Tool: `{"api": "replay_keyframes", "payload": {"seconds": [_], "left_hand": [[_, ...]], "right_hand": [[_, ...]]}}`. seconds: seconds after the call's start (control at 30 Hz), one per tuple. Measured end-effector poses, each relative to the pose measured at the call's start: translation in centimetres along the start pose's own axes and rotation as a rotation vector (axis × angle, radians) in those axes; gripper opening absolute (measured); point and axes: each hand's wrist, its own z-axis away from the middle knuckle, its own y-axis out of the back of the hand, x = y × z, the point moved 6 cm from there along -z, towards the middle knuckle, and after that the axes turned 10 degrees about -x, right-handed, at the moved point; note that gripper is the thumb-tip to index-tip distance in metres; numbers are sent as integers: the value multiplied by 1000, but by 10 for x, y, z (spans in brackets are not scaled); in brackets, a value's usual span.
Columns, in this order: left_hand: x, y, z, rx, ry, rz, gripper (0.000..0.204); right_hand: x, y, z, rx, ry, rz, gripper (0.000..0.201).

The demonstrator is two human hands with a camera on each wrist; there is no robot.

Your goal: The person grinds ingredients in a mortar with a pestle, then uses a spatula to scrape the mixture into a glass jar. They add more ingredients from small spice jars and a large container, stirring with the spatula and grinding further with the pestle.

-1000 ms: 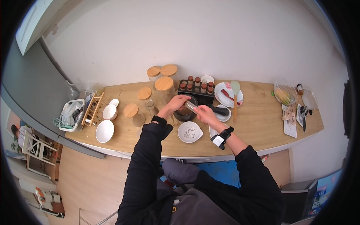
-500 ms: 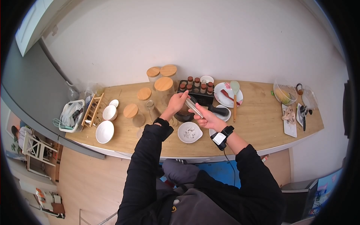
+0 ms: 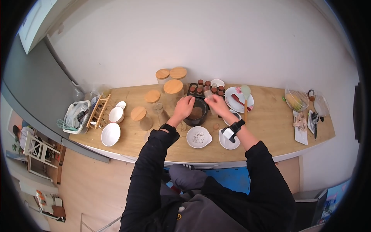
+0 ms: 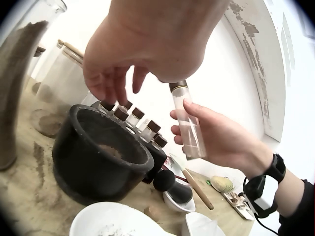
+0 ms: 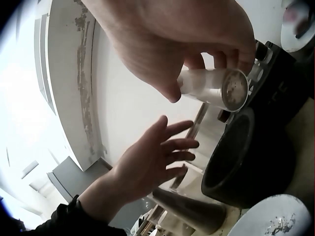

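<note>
My right hand (image 3: 217, 105) grips a slim clear glass spice jar (image 4: 189, 128) with a dark brown cap. The jar stands nearly upright in the left wrist view, and some residue shows at its bottom in the right wrist view. My left hand (image 5: 147, 162) is apart from it, fingers spread and loosely bent, holding nothing. Between and below the hands sits a black mortar (image 4: 93, 162) with brown powder inside. A black rack (image 5: 275, 88) behind the mortar holds several brown-capped jars (image 4: 150, 130).
A white bowl (image 4: 108, 211) with pale flakes stands before the mortar. To the right, a black pestle (image 4: 179, 191) lies in a white dish. A spatula (image 3: 245, 102) rests across a floral plate (image 3: 249, 110). Wooden-lidded canisters (image 3: 173, 87) stand left, near an open glass vessel (image 4: 19, 83).
My hands were together at the jar over the mortar; they have parted. My right hand has carried the jar up and right towards the rack, and the left has let go of it.
</note>
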Motion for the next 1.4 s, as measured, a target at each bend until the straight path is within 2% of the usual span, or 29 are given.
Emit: {"api": "replay_keyframes", "payload": {"seconds": [0.07, 0.17, 0.2, 0.27, 0.37, 0.47, 0.57, 0.77, 0.87, 0.97, 1.07, 1.17, 1.27, 1.4], "left_hand": [[-22, 1, 6, -18, 152, -309, 48], [-42, -4, 9, -154, 371, -201, 50], [-44, -6, 9, -181, 382, -161, 52], [-48, -11, 7, -234, 403, -79, 54], [-41, -14, 9, -216, 375, -244, 56], [-25, -15, 16, -308, 428, -307, 56], [-16, -9, 22, -319, 417, -370, 56], [-23, -11, 16, -386, 372, -335, 56], [-11, -5, 17, -451, 422, -284, 57], [-12, -12, 14, -409, 430, -324, 59], [-9, -18, 18, -329, 431, -356, 61], [-5, -18, 21, -340, 445, -345, 62], [-5, -18, 22, -331, 444, -347, 63], [-6, -19, 22, -339, 454, -348, 64]], "right_hand": [[17, 18, -24, 150, 64, -89, 37], [1, 38, -40, 258, 161, -172, 36], [-1, 41, -45, 291, 159, -62, 37], [-4, 44, -50, 357, 154, 160, 40], [-13, 42, -48, 378, 21, 324, 48], [-15, 40, -53, 354, -46, 411, 51], [-13, 36, -60, 317, -22, 486, 52], [-4, 25, -72, 232, -19, 605, 52], [4, 22, -79, 194, -18, 684, 52], [8, 19, -84, 172, -79, 744, 51], [3, 20, -80, 242, -66, 834, 47], [6, 22, -76, 322, -19, 721, 41], [0, 19, -73, 304, 110, 769, 37], [0, 9, -70, 208, 169, 916, 34]]}}
